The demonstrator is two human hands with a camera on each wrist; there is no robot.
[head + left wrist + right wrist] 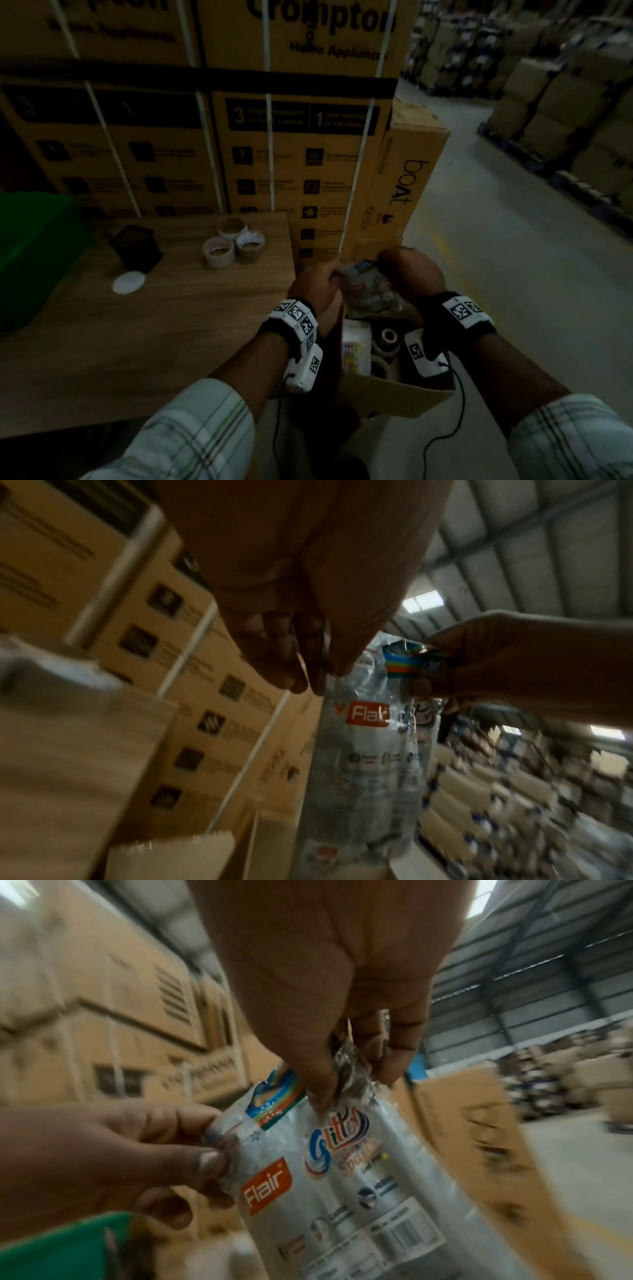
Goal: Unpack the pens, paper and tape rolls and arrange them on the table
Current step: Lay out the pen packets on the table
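both hands, left (pixel 317 284) and right (pixel 409 274), pinch the crinkly clear plastic pen packet (pixel 371 291) at its top edge. light, slippery film; grip near the hang-hole. three tape rolls (pixel 234 241) at ten o'clock.

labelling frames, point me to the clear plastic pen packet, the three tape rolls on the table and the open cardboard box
clear plastic pen packet (pixel 346 1172), right wrist view, printed front
three tape rolls (pixel 234 242), head view, the middle of the cluster
open cardboard box (pixel 394 394), head view, near wall
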